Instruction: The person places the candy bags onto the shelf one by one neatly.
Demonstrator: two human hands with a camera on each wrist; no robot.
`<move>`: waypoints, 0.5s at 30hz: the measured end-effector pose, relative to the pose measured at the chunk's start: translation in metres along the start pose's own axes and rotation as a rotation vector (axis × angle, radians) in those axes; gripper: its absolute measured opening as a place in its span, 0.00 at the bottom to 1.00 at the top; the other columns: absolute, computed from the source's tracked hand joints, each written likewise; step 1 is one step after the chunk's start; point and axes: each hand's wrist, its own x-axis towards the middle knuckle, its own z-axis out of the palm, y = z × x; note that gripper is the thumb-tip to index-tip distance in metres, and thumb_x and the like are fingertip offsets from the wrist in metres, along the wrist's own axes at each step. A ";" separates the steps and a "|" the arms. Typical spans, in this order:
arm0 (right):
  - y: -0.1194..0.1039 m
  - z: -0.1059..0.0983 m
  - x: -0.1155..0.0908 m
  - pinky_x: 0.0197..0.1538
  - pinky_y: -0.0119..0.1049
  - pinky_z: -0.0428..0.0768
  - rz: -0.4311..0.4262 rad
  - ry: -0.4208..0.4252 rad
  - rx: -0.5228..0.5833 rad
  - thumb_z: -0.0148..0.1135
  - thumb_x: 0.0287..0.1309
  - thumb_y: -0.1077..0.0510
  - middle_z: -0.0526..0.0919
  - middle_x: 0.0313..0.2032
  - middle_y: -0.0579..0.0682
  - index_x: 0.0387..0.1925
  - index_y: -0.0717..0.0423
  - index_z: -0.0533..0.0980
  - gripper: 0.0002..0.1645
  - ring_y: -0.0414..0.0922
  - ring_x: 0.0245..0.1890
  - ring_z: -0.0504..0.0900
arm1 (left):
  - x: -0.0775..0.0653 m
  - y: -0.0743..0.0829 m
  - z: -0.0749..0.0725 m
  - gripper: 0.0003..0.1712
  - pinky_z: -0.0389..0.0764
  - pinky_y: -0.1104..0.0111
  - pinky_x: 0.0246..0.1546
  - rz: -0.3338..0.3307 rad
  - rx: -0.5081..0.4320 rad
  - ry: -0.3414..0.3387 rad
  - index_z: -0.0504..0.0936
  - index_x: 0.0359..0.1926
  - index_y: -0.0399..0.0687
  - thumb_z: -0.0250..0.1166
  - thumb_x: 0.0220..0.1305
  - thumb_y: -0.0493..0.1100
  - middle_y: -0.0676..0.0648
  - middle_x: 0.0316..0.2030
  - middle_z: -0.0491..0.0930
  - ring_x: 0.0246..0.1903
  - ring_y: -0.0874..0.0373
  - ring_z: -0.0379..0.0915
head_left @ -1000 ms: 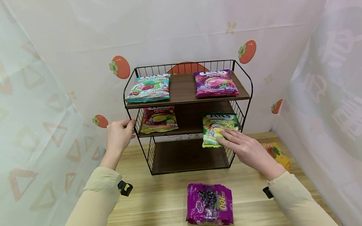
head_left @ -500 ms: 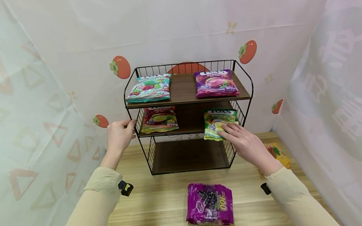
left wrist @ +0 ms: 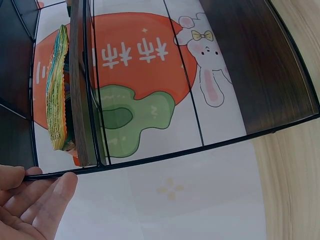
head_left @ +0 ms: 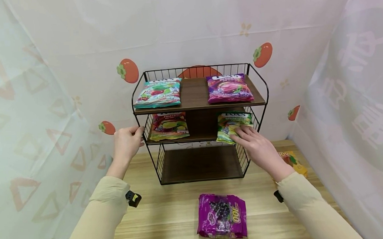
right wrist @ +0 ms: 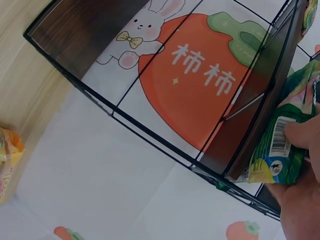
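Note:
My left hand (head_left: 127, 145) pinches the black wire post at the left side of the shelf rack (head_left: 199, 108). In the left wrist view, thumb and fingers (left wrist: 64, 186) close round that wire. At the right end of the middle shelf, my right hand (head_left: 258, 150) holds a green Fox's Spring Tea candy bag (head_left: 227, 126), its lower end overhanging the front edge. The right wrist view shows the thumb (right wrist: 305, 134) against the bag's barcode side. A red Fox's Fruits bag (head_left: 169, 126) lies at the left of the same shelf.
On the top shelf lie a turquoise candy bag (head_left: 159, 93) and a purple Berries bag (head_left: 230, 88). A purple grape candy bag (head_left: 221, 216) lies on the wooden table before the rack. Beyond my right forearm is a yellow bag (head_left: 292, 162). Printed sheets (head_left: 185, 31) enclose the sides and back.
My right hand has moved the green candy bag up and back, slightly to the right, farther onto the middle shelf. The left hand stays on the rack post.

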 end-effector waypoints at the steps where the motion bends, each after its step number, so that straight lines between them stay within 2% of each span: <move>1: 0.001 0.000 0.001 0.62 0.59 0.78 -0.008 -0.006 0.003 0.64 0.54 0.80 0.82 0.59 0.63 0.61 0.56 0.80 0.34 0.62 0.62 0.79 | 0.000 0.000 0.000 0.18 0.88 0.65 0.27 0.001 0.000 0.001 0.88 0.47 0.32 0.57 0.77 0.41 0.31 0.37 0.87 0.30 0.40 0.88; 8: 0.006 0.004 0.006 0.59 0.57 0.80 -0.060 0.001 0.014 0.65 0.53 0.81 0.83 0.59 0.61 0.60 0.57 0.81 0.34 0.60 0.60 0.81 | 0.000 0.000 0.001 0.18 0.88 0.62 0.28 0.002 0.003 0.001 0.88 0.48 0.32 0.57 0.77 0.42 0.31 0.38 0.87 0.30 0.40 0.88; 15: 0.007 0.003 0.009 0.59 0.58 0.80 -0.098 -0.013 0.051 0.60 0.51 0.85 0.81 0.61 0.61 0.61 0.58 0.80 0.37 0.61 0.61 0.80 | 0.000 0.000 0.000 0.18 0.88 0.61 0.28 0.006 0.009 0.002 0.88 0.48 0.32 0.57 0.77 0.42 0.31 0.38 0.87 0.30 0.41 0.88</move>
